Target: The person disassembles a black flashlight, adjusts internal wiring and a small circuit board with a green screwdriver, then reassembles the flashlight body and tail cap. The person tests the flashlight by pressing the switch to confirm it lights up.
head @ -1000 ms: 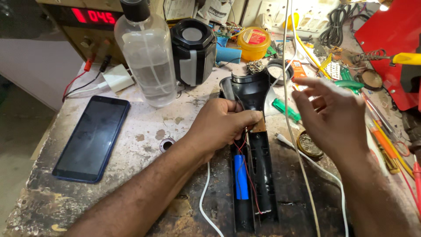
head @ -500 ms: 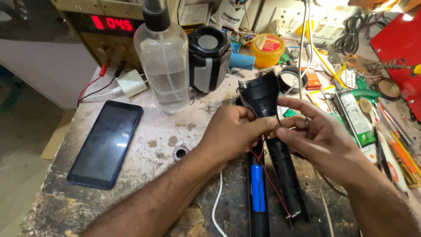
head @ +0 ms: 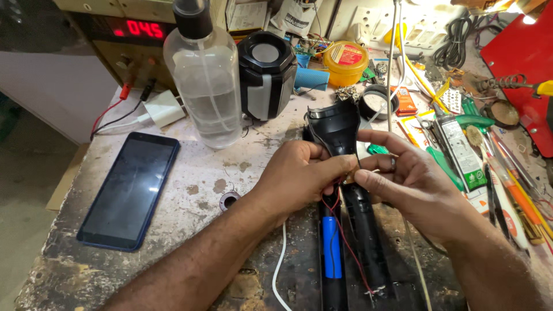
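An opened black flashlight point(head: 339, 129) lies on the worn workbench point(head: 190, 190), its two long halves side by side. One half holds a blue battery point(head: 331, 247). Thin red wires point(head: 345, 242) run from the head down the other half. My left hand point(head: 299, 175) pinches a small part at the flashlight's neck. My right hand point(head: 412, 184) meets it from the right, fingertips closed on the same small part; what the part is stays hidden between the fingers.
A black phone point(head: 129, 190) lies at left. A clear spray bottle point(head: 204, 75), a black speaker point(head: 266, 75), a yellow tin point(head: 345, 57) and a power supply with red display point(head: 132, 34) stand behind. Screwdrivers, pliers and tools point(head: 489, 161) crowd the right side. A small metal ring point(head: 229, 200) lies near my left wrist.
My right hand came in from the upper right and joined my left hand at the flashlight's neck. The view shifted so the bench appears further right.
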